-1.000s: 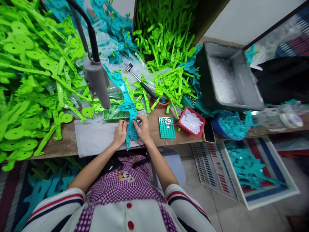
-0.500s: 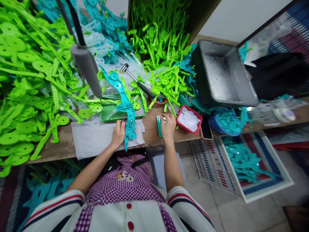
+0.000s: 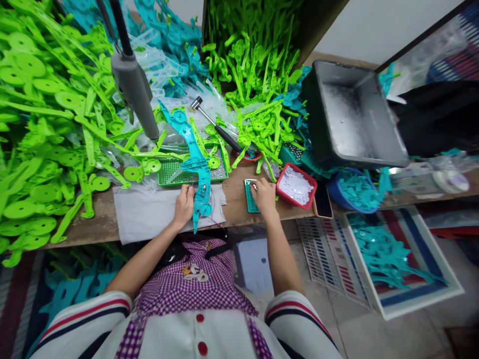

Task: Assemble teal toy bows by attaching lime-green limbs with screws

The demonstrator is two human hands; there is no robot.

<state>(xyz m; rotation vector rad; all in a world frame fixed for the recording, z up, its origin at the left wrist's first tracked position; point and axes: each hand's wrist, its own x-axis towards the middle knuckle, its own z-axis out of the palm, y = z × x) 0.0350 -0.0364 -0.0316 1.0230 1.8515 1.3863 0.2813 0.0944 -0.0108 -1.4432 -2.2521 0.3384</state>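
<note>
Left hand (image 3: pixel 184 205) grips the teal plastic part (image 3: pixel 202 172) at the tabletop's (image 3: pixel 235 212) front edge; loose wires (image 3: pixel 212 199) suggest unfinished work. Right hand (image 3: pixel 265 197) half-curled over small tray (image 3: pixel 251 203); contents undeterminable.

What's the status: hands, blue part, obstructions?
Left hand at blue plastic part. Right hand over small teal tray. Hammer lies beyond, apart from both hands.
</note>
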